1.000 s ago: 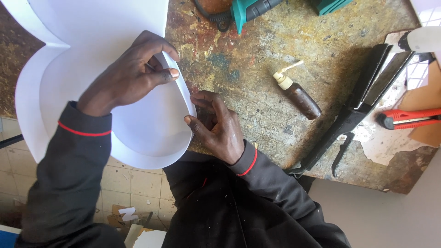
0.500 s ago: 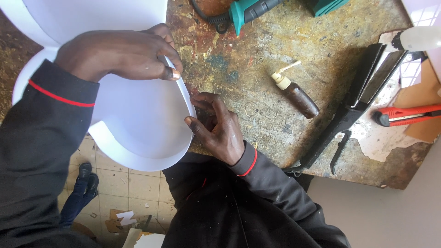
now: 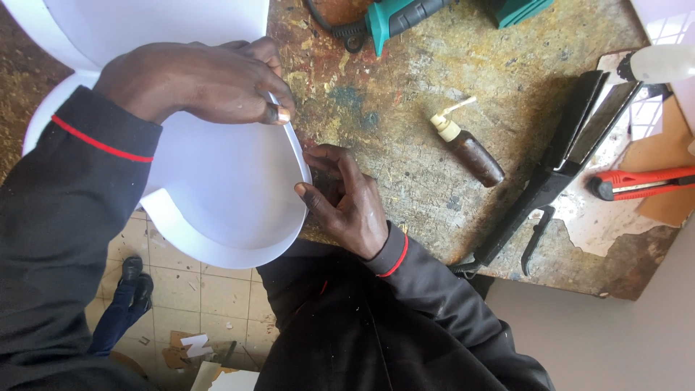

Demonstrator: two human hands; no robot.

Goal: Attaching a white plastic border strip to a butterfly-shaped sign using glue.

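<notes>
Where the white sheet (image 3: 217,195) curves over the near edge of the bench (image 3: 434,181), a thin upright white strip (image 3: 293,148) runs along its rounded rim, and that seam looks like the work in hand: pressing the strip to the curved edge. Most of the sheet hangs off the bench above the tiled floor (image 3: 188,289), with only its right rim at the bench edge. On top, the left hand (image 3: 203,80) lies curled, its fingertips narrow and pinching the strip's upper end against the rim. From the bench side, the right hand (image 3: 347,199) meets the strip, thumb and forefinger close together on its outer face, the other fingers folded on the wood. To do this well, I judge the two hands should stay near each other, so the strip follows the curve without kinking, and the pressure should be square to the rim so the strip stays upright. The overhanging sheet may sag or swing, so the left forearm should steady it. Farther right lie a small brown bottle (image 3: 467,145) with a pale nozzle, a long black tool (image 3: 557,174), a red-handled cutter (image 3: 637,182), and at the far edge a teal power tool (image 3: 394,18), all well apart from the hands.
</notes>
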